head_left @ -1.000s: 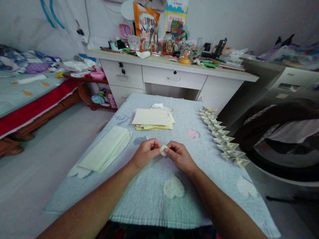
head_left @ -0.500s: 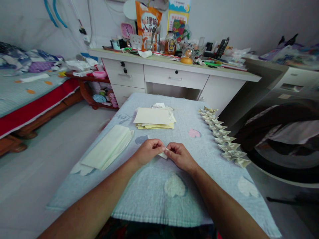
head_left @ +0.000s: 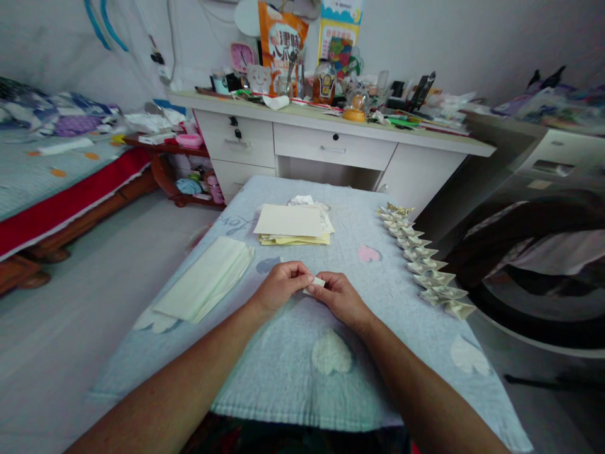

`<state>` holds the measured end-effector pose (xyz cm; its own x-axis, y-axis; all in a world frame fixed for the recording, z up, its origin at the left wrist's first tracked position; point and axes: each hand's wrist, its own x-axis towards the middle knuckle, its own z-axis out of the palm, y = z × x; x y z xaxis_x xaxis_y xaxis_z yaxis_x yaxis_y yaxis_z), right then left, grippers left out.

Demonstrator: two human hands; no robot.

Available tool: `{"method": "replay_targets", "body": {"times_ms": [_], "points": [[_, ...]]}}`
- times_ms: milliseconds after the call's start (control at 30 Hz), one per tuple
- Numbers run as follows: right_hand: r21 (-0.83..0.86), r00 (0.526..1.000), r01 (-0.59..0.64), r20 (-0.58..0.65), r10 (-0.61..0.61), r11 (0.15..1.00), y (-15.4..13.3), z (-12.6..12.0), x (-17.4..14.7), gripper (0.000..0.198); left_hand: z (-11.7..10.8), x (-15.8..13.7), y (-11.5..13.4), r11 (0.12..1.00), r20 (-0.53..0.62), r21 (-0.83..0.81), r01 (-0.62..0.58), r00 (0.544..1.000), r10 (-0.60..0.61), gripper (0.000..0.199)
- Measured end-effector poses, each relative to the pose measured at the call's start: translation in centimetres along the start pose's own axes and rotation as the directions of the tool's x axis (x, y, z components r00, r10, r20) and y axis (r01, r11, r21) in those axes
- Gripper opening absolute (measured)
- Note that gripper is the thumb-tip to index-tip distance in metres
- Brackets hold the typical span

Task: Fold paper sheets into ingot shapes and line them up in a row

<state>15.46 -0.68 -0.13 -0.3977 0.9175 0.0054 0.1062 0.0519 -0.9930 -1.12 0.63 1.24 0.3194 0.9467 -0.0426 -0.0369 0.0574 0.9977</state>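
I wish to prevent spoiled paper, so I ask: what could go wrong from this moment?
The small paper piece is pinched at the fingertips of the left hand and right hand; it could slip or crease crookedly.
The row of folded papers stands close together on the right; a careless sweep might disturb several.
The paper stack has uneven edges, so a bump could slide its sheets.

Forearms (head_left: 203, 356) angled inward; left hand (head_left: 281, 287), right hand (head_left: 344, 299) close together, fingers (head_left: 295, 267) curled, thumbs (head_left: 303, 282) pinching.
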Motion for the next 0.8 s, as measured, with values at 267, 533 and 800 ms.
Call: {"method": "replay_targets", "body": {"times_ms": [267,533,800], "points": [[0.080,0.999,-0.034,0.041,0.031,0.996,0.11,-0.22,-0.18,0.035,-0.41,0.13,-0.55,0.996,0.041,0.069,-0.050,0.998,0.047,0.022],[0.089,1.000,-0.018,0.020,0.017,0.996,-0.05,-0.12,-0.14,0.034,-0.47,0.03,-0.72,0.988,-0.011,0.115,-0.105,0.994,0.107,0.019],[0.113,1.000,-0.021,-0.014,0.023,0.993,0.09,0.15,0.06,0.034,0.03,-0.13,-0.52,0.977,-0.085,0.145,-0.156,0.982,0.169,0.017]]}}
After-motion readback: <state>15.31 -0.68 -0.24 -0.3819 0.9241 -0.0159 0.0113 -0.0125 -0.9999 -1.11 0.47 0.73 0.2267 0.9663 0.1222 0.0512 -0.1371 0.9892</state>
